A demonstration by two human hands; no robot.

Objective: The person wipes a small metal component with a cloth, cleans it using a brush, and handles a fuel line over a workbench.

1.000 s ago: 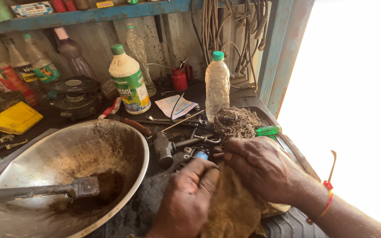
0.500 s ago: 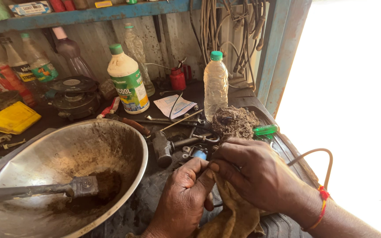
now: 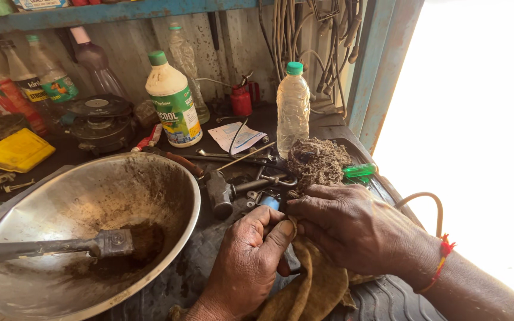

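Note:
Both hands meet low at the middle of the dirty workbench. My left hand [image 3: 246, 261] is closed in a fist around something small that its fingers hide, with the thumb pressed up against the brown rag [image 3: 313, 282]. My right hand [image 3: 352, 226] pinches the same rag from above, its fingertips touching my left thumb. The rag hangs down between the hands over a ribbed black rubber mat [image 3: 382, 300]. A tan hose [image 3: 429, 202] loops up behind my right wrist.
A large metal bowl [image 3: 174, 172] with dark sludge and a brush [image 3: 55, 246] fills the left. Behind the hands lie a hammer [image 3: 220, 193], spanners, a tangled wad of waste thread [image 3: 316, 160] and a green-handled screwdriver [image 3: 359, 171]. Bottles [image 3: 292, 110], a yellow tin [image 3: 13, 151] and a round metal part stand at the back.
The rag was bunched over the hands a second ago; now it hangs lower, pinched between them. The tan hose loop has swung into view behind my right wrist.

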